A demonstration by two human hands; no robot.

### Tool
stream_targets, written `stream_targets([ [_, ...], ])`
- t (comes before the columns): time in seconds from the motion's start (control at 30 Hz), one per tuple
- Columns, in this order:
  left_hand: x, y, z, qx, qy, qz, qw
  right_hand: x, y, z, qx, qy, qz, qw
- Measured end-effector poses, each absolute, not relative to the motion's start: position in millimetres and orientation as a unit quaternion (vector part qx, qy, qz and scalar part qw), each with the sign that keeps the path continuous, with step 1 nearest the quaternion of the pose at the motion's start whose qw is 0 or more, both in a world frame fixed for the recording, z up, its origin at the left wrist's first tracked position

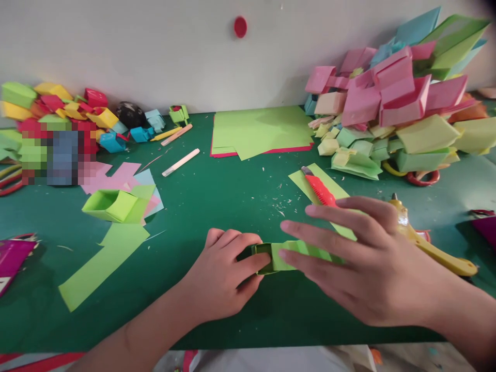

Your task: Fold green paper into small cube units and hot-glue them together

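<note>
12 o'clock from mid-view: red disc (240, 27) on pale wall (155, 46). 10: heap of folded paper (73, 110), red, yellow, green, blue; dark round object (130, 114) at its right; two pale sticks (180, 162) nearer in. 2: bigger heap (398, 93), pink, yellow, green. 3: red ring handle (424, 184) at heap's foot; purple item (485, 231) at frame edge. Worktop (217, 191) green.

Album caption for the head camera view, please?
Left hand holds folded green paper; right hand, spread open, is close by.

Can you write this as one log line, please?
left hand: holding green paper box; right hand: at folded strip; nearby: red cutter, yellow glue gun
</note>
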State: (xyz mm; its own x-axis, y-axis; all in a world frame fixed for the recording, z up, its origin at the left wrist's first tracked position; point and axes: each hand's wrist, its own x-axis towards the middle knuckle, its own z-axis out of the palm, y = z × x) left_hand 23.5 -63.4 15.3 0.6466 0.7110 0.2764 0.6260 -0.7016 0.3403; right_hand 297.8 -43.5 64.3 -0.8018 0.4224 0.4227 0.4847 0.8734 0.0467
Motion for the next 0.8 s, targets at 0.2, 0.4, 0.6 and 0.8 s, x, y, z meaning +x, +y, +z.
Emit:
stream_targets([
  [0.2, 23.3, -62.8, 14.5, 0.903, 0.365, 0.200, 0.105, 306.7, -36.6, 56.5, -0.237, -0.961, 0.043, 0.138],
  [0.4, 22.9, -61.6, 15.2, 0.905, 0.369, 0.183, 0.102, 300.7, -36.6, 41.7, -0.246, -0.965, 0.056, 0.071],
  [0.6, 23.1, -62.0, 15.3, 0.907, 0.369, 0.176, 0.098, 295.9, -35.8, 42.2, -0.230, -0.970, 0.034, 0.073],
  [0.8, 23.4, -61.1, 14.2, 0.908, 0.370, 0.169, 0.100, 272.4, -40.9, 58.1, -0.254, -0.965, -0.003, 0.060],
])
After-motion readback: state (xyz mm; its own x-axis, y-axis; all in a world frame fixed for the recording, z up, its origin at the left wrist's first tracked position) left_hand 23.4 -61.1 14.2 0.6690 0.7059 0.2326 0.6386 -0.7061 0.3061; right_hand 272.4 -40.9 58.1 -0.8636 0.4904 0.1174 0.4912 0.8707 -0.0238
